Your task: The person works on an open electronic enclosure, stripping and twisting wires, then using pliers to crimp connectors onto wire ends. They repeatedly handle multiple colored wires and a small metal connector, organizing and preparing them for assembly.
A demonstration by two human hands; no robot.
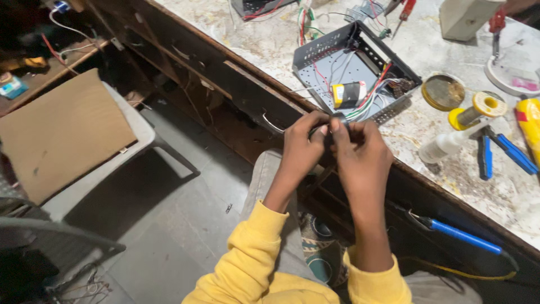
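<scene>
Held piece: a small dark object [332, 121] is sitting between the fingertips of both hands, just in front of the workbench edge and above the person's lap; it is too hidden by the fingers to tell its kind.
Left hand [301, 149]: it is pinching the small dark object from the left, fingers curled tight around it, thumb pressing near the top.
Right hand [363, 155]: it is gripping the same object from the right, fingers bent over it and touching the left hand's fingertips.
Sleeves: both forearms are coming up from yellow sleeves [253, 253] at the bottom of the view.
Metal tray [315, 53]: a grey perforated chassis is lying on the bench just beyond the hands, one corner reaching the bench edge.
Inside the tray: a black cylinder with a yellow end [347, 94] is lying among red, white and green wires [371, 95].
Workbench [506, 191]: a pale, stained top is running diagonally across the view, with a dark wooden front below it.
Right of the tray: a round brass-coloured tin [443, 92], a yellow spool [478, 110] and blue-handled pliers [506, 152] are lying near one another.
Bench front: a blue-handled tool [464, 236] is hanging below the edge, right of the right forearm.
Left side: a grey chair [135, 132] is carrying a sheet of cardboard [62, 135], well apart from the hands.
</scene>
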